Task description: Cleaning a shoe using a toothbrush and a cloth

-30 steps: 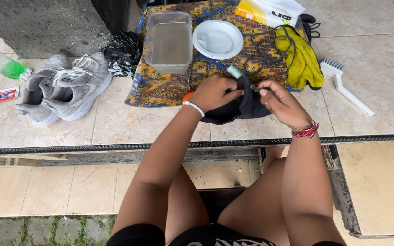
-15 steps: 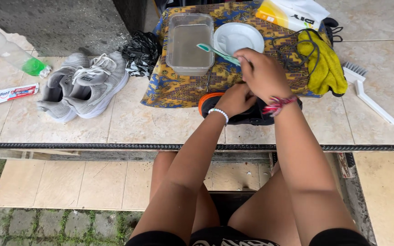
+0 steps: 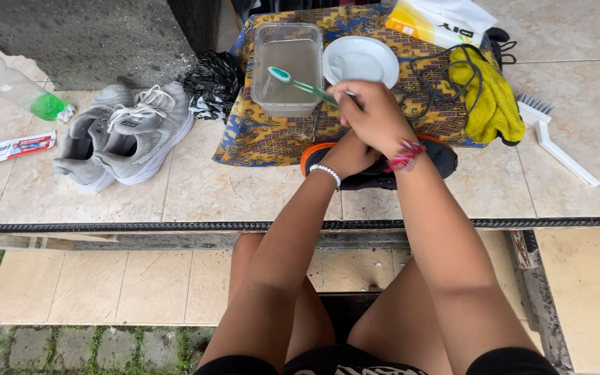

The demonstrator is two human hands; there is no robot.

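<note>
Your right hand (image 3: 373, 114) was closed around the handle of a green-handled toothbrush with a teal head (image 3: 300, 85), its bristle end reaching over the near rim of the clear rectangular plastic tub of cloudy water (image 3: 287, 66). Your left hand (image 3: 347, 154), with a white bead bracelet at the wrist, lay underneath the right arm, its fingers closed on the black shoe with an orange sole (image 3: 383, 167), which rested on the tile at the near edge of the blue-and-yellow patterned cloth (image 3: 265, 135). A round white plate (image 3: 360, 60) sat on the cloth just beside the tub. A pair of grey sneakers (image 3: 123, 135) stood well to the left, and yellow rubber gloves (image 3: 491, 101) and a white hand brush (image 3: 553, 135) lay to the right.
</note>
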